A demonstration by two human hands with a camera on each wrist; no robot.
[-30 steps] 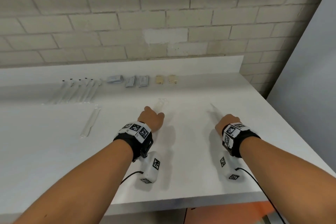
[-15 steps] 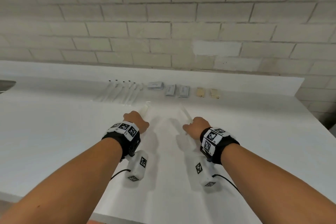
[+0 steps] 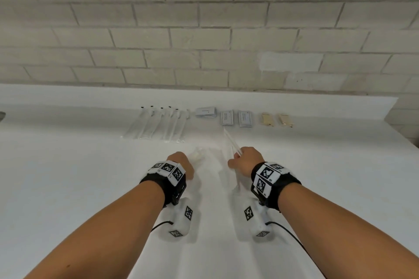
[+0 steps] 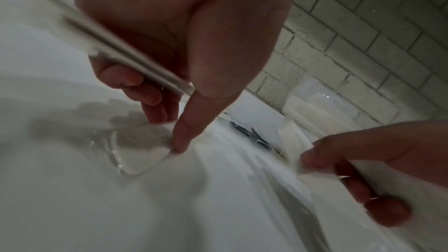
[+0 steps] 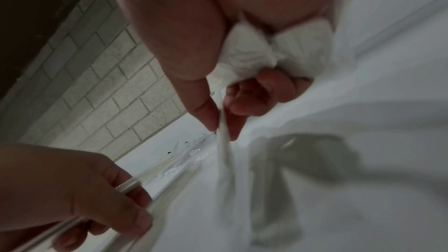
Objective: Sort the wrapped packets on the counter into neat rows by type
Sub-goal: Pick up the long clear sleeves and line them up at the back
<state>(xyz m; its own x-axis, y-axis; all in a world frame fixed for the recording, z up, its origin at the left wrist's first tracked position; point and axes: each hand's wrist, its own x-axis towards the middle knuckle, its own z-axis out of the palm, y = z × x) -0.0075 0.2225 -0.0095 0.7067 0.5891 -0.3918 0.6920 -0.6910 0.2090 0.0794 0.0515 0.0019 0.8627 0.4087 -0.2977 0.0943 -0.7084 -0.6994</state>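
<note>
While a long clear packet is gripped in each of the hands, left (image 3: 181,162) and right (image 3: 246,158), both packets are pointed lengthwise at the straw row (image 3: 158,125) lying ahead-left, nearer the left.

Bare forearms wear black wristbands (image 3: 275,184) bearing white square-coded tags, with white tagged camera pods (image 3: 181,222) and black cables.
</note>
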